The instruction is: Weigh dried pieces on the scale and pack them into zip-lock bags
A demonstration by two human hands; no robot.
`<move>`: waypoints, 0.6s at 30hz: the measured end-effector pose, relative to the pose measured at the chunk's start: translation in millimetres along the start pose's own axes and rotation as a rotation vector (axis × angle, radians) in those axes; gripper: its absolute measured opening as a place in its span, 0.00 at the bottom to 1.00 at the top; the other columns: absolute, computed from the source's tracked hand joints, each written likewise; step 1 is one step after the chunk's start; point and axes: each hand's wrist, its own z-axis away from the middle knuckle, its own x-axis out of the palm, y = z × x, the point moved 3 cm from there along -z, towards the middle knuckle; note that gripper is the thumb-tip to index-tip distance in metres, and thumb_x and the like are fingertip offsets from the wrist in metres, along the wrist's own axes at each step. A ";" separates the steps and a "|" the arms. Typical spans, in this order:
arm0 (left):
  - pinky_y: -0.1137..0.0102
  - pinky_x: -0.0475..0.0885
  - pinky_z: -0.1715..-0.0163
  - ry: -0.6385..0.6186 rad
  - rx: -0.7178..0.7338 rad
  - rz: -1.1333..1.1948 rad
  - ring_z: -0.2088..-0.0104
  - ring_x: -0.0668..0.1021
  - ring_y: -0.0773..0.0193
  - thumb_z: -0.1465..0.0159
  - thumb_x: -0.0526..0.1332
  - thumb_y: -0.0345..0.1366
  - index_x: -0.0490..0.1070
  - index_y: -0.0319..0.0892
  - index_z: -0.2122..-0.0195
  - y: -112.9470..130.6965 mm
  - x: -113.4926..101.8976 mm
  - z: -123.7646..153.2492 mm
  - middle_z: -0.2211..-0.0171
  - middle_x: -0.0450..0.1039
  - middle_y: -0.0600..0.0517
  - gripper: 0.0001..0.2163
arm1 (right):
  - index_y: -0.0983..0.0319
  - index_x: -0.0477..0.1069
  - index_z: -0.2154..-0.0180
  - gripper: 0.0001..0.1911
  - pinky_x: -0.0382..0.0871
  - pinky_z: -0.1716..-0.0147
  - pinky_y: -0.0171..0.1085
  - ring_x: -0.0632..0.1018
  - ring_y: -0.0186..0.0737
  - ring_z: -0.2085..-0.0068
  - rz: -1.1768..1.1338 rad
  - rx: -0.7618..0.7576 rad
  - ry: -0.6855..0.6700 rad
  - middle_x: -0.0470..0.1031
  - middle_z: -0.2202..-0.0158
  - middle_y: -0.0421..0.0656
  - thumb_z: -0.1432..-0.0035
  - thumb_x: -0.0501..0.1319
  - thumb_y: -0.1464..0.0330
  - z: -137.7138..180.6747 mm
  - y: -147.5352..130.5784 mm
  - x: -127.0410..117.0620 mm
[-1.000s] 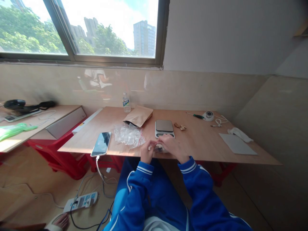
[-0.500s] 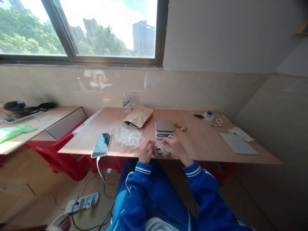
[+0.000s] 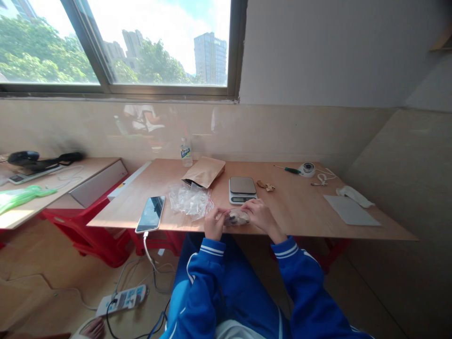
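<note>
Between my hands, at the table's front edge, is a small clear plastic bag [image 3: 236,218] with pale and dark pieces inside that are too small to name. My left hand [image 3: 214,223] pinches the bag's left upper edge. The fingers of my right hand [image 3: 260,214] are closed on its right upper edge. Just beyond the bag stands a white kitchen scale [image 3: 243,189] with a bare metal plate. To the left lies a heap of empty clear zip bags [image 3: 189,201], near my left hand. Brown dried-looking pieces [image 3: 266,186] rest right of the scale.
Behind the clear bags are an open brown paper pouch [image 3: 205,172] and a plastic bottle [image 3: 185,152]. A phone [image 3: 151,214] with a cable lies at left. Farther right are a screwdriver [image 3: 291,170], a small dome camera [image 3: 307,169] and a white sheet [image 3: 351,210].
Both hands stay at the bag and have shifted only slightly, the fingers moving along its upper edge. The whole view has drifted by a few pixels.
</note>
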 end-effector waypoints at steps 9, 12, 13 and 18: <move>0.67 0.70 0.62 -0.078 -0.048 0.138 0.64 0.77 0.62 0.43 0.59 0.46 0.73 0.43 0.69 4.5 3.0 -1.7 0.68 0.76 0.51 0.12 | 0.57 0.76 0.66 0.10 0.65 0.61 0.37 0.74 0.39 0.64 -0.080 0.067 -0.031 0.77 0.67 0.41 0.42 0.57 0.72 1.6 -5.4 -19.9; 0.68 0.70 0.63 -0.118 -0.065 0.210 0.63 0.77 0.62 0.42 0.58 0.48 0.72 0.41 0.63 5.8 3.7 -2.4 0.63 0.76 0.48 0.15 | 0.58 0.76 0.65 0.10 0.65 0.60 0.38 0.75 0.40 0.64 -0.120 0.092 0.019 0.78 0.66 0.42 0.41 0.56 0.70 0.0 9.7 -48.3; 0.68 0.70 0.64 -0.122 -0.079 0.215 0.64 0.77 0.62 0.42 0.58 0.48 0.71 0.41 0.62 4.8 3.6 -2.7 0.62 0.76 0.48 0.16 | 0.59 0.76 0.65 0.10 0.65 0.59 0.39 0.75 0.40 0.64 -0.126 0.120 0.039 0.78 0.66 0.42 0.41 0.55 0.69 -0.8 20.4 -59.4; 0.69 0.69 0.67 -0.159 -0.149 0.181 0.69 0.77 0.65 0.40 0.53 0.50 0.71 0.41 0.67 -7.0 4.3 -4.0 0.64 0.76 0.48 0.17 | 0.61 0.76 0.61 0.14 0.67 0.58 0.40 0.76 0.45 0.59 -0.068 0.355 -0.073 0.78 0.62 0.46 0.43 0.54 0.66 -2.2 101.5 -91.7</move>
